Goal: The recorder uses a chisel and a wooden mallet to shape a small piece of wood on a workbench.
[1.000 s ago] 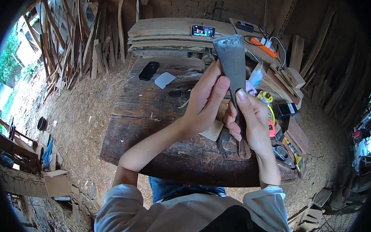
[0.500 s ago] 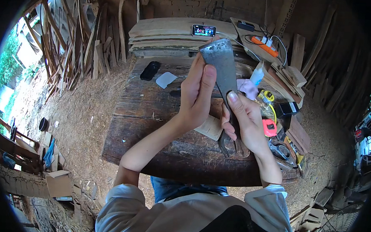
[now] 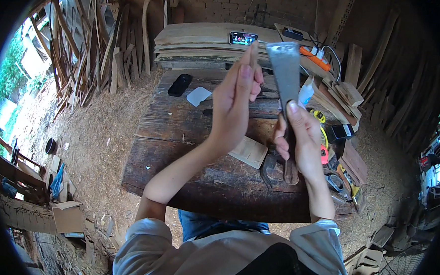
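And here's the R hand [image 3: 302, 134] w/ fingers wrapped firmly round the narrow neck of a broad-bladed metal tool [image 3: 286, 71], thumb pressed flat on its face, the blade up in the air over the far part of the workbench [image 3: 170, 130]. Long axis runs approx. away from the person, top end tipped a touch L, the wide edge farthest out. Below the fist there's a wooden end, prob. its handle, tho the hand hides the join. Now the L hand [image 3: 233, 106]: nothing in its grasp that I can see, thumb up, some fingers partly bent, standing just L of the blade w/ a slim gap, no contact. So the key relation: metal lies immed. R of the L fingers, roughly parallel to them, while the R hand has it from the lower end. Under the hands, a pale wooden block [image 3: 249, 152] lies flat on the bench, dark curved tool [image 3: 266, 174] just beside it; over R, pink tape measure [image 3: 324, 154], partly hidden by the R wrist, + white bottle [image 3: 306, 92] farther back. Phone [image 3: 243, 38], screen lit, up on the stacked boards [image 3: 195, 34].
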A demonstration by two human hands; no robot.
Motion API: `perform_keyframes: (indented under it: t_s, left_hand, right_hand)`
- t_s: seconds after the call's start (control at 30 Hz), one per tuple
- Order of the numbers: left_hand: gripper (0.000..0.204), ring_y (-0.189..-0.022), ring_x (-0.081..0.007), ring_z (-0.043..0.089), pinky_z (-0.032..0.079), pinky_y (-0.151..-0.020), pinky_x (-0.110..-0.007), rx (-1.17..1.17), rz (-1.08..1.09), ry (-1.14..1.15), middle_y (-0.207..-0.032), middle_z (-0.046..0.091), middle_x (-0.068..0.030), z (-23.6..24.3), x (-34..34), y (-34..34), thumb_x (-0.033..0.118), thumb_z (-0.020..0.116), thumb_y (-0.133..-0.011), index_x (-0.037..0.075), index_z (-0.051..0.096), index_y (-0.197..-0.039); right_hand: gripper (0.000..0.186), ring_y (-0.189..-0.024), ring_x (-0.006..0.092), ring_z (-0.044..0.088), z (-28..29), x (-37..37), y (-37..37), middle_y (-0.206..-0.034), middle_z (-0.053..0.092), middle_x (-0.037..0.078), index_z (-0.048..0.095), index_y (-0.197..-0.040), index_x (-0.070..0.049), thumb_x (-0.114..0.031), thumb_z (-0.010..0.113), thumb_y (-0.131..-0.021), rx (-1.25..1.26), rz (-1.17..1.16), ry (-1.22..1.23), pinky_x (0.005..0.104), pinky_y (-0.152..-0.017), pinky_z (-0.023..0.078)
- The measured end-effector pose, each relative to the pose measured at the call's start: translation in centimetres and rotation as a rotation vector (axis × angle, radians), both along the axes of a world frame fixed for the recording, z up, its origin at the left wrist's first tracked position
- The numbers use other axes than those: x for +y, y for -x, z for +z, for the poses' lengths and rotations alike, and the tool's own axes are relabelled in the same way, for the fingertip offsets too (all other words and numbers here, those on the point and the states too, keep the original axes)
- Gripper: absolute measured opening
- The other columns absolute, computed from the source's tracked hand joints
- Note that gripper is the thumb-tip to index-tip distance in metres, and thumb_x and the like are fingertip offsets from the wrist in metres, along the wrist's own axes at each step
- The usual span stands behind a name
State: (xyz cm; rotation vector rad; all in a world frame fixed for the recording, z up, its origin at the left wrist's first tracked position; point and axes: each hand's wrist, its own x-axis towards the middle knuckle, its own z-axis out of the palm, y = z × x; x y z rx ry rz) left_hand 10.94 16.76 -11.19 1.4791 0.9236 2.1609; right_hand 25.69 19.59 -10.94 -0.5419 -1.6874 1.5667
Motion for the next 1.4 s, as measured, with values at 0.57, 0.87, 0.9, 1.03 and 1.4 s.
perform_keyframes:
  t_s: [0.57,0.87,0.9,1.03,1.4]
  left_hand:
    - [0.056,-0.085,-0.0067,0.041,0.037,-0.077,-0.022,-0.088,-0.488,0.020,-0.104,0.048,-0.0025,1.4,-1.1,2.0,0.026,0.039,-0.101,-0.001,0.020,-0.146]
    - [0.049,-0.106,-0.0083,0.049,0.043,-0.089,-0.023,0.108,-0.100,-0.011,-0.129,0.046,-0.0071,-0.3,-0.5,0.4,0.026,0.033,-0.102,0.003,0.024,-0.145]
    - [0.049,-0.106,-0.0083,0.049,0.043,-0.089,-0.023,0.108,-0.099,-0.011,-0.129,0.046,-0.0071,-0.3,-0.5,0.3,0.026,0.033,-0.102,0.003,0.024,-0.145]
    - [0.047,-0.094,-0.0044,0.051,0.045,-0.078,-0.019,0.103,-0.057,-0.020,-0.118,0.052,-0.0048,-0.1,-0.8,0.1,0.026,0.035,-0.102,0.002,0.031,-0.142]
    - [0.043,-0.091,-0.0060,0.056,0.051,-0.078,-0.021,0.085,0.042,0.030,-0.110,0.057,-0.0064,-0.3,-1.2,-0.2,0.021,0.038,-0.102,-0.002,0.037,-0.138]
  right_hand:
    - [0.044,-0.037,0.0081,0.038,0.0,-0.5,-0.3,-0.052,0.045,0.005,0.046,-0.071,-0.002,-0.032,0.036,-0.102,-0.025,0.153,-0.017,0.0213,-0.036,0.031]
    - [0.043,-0.039,0.0075,0.039,-0.8,-0.7,0.2,-0.054,0.045,0.004,0.046,-0.074,-0.002,-0.032,0.036,-0.102,-0.034,0.115,-0.031,0.0207,-0.037,0.032]
    - [0.043,-0.039,0.0075,0.039,-0.8,-0.7,0.2,-0.054,0.045,0.004,0.046,-0.074,-0.002,-0.032,0.036,-0.102,-0.034,0.116,-0.031,0.0207,-0.037,0.032]
    - [0.042,-0.040,0.0074,0.040,-0.9,-0.9,0.3,-0.055,0.046,0.004,0.046,-0.074,-0.002,-0.032,0.036,-0.102,-0.023,0.113,-0.045,0.0209,-0.037,0.032]
    - [0.043,-0.040,0.0046,0.037,-1.0,-1.5,0.6,-0.051,0.042,0.000,0.046,-0.073,-0.004,-0.035,0.036,-0.102,0.009,0.077,-0.059,0.0201,-0.039,0.030]
